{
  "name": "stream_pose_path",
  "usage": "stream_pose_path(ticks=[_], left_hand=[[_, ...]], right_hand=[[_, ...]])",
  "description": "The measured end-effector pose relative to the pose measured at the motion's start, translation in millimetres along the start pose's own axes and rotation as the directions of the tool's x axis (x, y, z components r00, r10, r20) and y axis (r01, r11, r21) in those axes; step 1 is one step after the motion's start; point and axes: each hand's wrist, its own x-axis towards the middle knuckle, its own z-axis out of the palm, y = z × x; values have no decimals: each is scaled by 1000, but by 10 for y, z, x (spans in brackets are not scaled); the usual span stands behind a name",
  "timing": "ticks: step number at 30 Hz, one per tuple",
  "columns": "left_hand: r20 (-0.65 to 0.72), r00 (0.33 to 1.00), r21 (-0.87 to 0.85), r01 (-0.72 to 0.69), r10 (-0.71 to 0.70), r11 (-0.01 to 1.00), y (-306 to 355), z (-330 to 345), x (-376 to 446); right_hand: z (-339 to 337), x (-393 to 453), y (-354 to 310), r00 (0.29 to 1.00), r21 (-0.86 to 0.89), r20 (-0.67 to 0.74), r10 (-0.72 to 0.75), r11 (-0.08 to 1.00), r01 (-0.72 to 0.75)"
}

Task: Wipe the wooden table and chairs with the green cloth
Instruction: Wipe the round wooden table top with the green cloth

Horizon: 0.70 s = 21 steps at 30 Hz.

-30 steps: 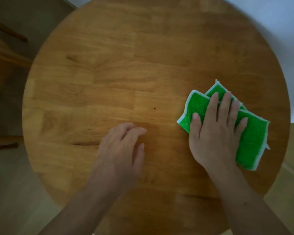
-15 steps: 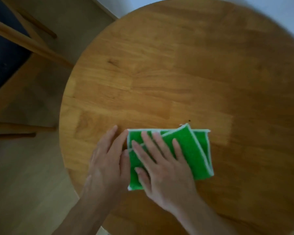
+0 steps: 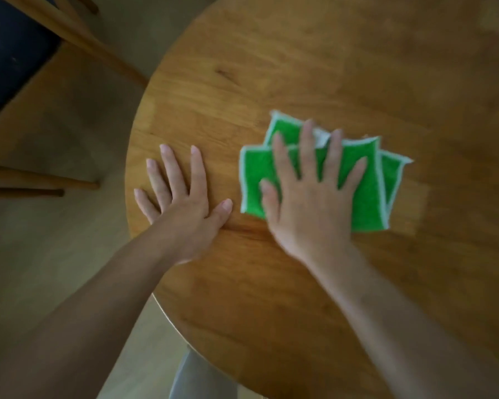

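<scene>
A home dining corner: round wooden table (image 3: 300, 67), wooden chair (image 3: 69, 33) with dark seat, pale floor (image 3: 55, 254).

Pale wood floor (image 3: 55, 254), dim light, grey fabric (image 3: 196, 375) showing below the near edge

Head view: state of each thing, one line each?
Green cloth with white edging: folded, flat on the table.
Right hand: fingers spread, pressing the cloth.
Left hand: flat on bare wood, beside the cloth.
Round wooden table: upright.
Wooden chair with dark seat: beside the table, untouched.
</scene>
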Motion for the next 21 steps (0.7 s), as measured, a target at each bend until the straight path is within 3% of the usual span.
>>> stream_pose_path(ticks=[2, 5, 8, 11, 14, 17, 21], left_hand=[[60, 998, -24, -10, 11, 1000, 21, -54, -6], [117, 993, -29, 0, 4, 1000, 58, -108, -22], [140, 990, -23, 20, -17, 1000, 105, -134, -33], [128, 991, -3, 28, -27, 1000, 149, -140, -36], [112, 993, 3, 26, -27, 1000, 138, -119, -23], [98, 995, -4, 19, -18, 1000, 113, -109, -17], [44, 999, -57, -3, 6, 998, 99, -102, -44]], right_hand=[[133, -445, -167, 982, 14, 53, -180, 984, 180], [358, -1315, -207, 878, 31, 165, -449, 892, 450], [475, -1846, -84, 805, -14, 273, -527, 835, 551], [395, -1639, 35, 876, 94, 205, -436, 900, 426], [211, -926, 120, 994, 91, 23, -105, 991, 103], [7, -23, 166, 983, 85, -43, 178, 981, -173], [-69, 529, -32, 972, 93, -77, 223, 972, -216]])
